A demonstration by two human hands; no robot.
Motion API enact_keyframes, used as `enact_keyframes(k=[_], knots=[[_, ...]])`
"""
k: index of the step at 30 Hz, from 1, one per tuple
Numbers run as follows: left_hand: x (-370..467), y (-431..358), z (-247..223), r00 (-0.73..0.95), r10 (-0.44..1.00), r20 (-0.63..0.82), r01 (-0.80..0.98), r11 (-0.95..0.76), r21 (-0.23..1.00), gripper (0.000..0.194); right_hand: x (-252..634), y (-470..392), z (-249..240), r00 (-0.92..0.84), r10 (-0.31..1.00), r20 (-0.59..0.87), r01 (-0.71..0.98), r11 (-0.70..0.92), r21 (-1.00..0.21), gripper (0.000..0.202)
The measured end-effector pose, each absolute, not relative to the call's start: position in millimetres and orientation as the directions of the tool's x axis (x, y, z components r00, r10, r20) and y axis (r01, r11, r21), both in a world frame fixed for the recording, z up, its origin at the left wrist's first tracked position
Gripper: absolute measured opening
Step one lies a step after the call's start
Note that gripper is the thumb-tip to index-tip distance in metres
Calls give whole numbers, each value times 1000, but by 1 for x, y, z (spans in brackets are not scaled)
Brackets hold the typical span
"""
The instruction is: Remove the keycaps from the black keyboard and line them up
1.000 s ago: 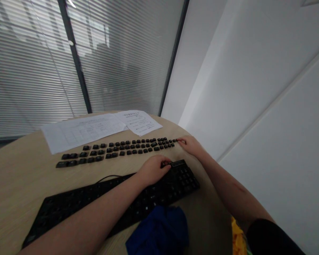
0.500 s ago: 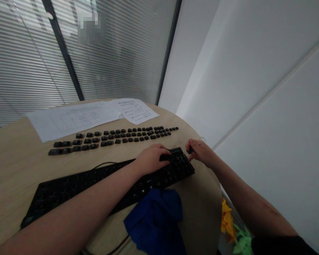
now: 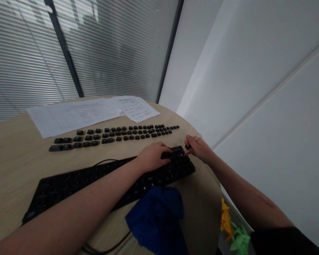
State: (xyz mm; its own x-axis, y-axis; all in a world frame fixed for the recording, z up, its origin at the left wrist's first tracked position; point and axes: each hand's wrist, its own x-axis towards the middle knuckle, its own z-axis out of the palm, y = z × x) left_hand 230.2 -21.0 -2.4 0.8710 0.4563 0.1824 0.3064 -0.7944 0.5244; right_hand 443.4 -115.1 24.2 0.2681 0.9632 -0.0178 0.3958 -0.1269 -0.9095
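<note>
A black keyboard (image 3: 95, 180) lies slanted across the wooden table. My left hand (image 3: 154, 156) rests on its right part, fingers apart around the far edge, with no object visible in them. Over the keyboard's far right corner, my right hand (image 3: 198, 147) pinches a small tool (image 3: 187, 147) with a dark handle and thin wire ends; the wire tips reach the keys near the corner. Beyond the keyboard, several loose black keycaps (image 3: 118, 133) stand in rows.
A blue cloth (image 3: 158, 219) lies at the keyboard's near edge, beside a black cable (image 3: 108, 250). Printed papers (image 3: 77, 115) lie at the table's far side. Orange (image 3: 225, 219) and green (image 3: 240, 239) items sit below the table's right edge, near the white wall (image 3: 271, 71).
My right hand has shifted slightly left and up with the tool, nearer the keyboard's far corner. My left hand stays on the keyboard. The view has moved a little.
</note>
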Motion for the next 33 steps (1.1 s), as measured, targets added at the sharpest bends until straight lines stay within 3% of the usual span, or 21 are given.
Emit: enact_keyframes(k=[8, 16, 24, 26, 29, 33], knots=[[230, -21, -3, 869, 462, 176, 320, -798, 511, 36, 433, -118, 24, 259, 966, 4, 527, -138, -838, 47], [230, -21, -4, 871, 456, 183, 306, -795, 524, 37, 434, -110, 29, 187, 978, -94, 561, -185, -807, 48], [231, -21, -6, 868, 459, 190, 314, -803, 507, 36, 425, -134, 8, 268, 955, 126, 637, -77, -767, 45], [231, -20, -6, 867, 459, 193, 312, -803, 507, 37, 425, -135, 5, 320, 938, 130, 594, -92, -799, 47], [231, -20, -6, 864, 467, 186, 316, -793, 521, 37, 426, -133, 0, 408, 910, 70, 402, -110, -909, 53], [231, -20, -7, 863, 475, 175, 332, -792, 512, 38, 430, -130, -2, 455, 887, 74, 213, -28, -977, 56]])
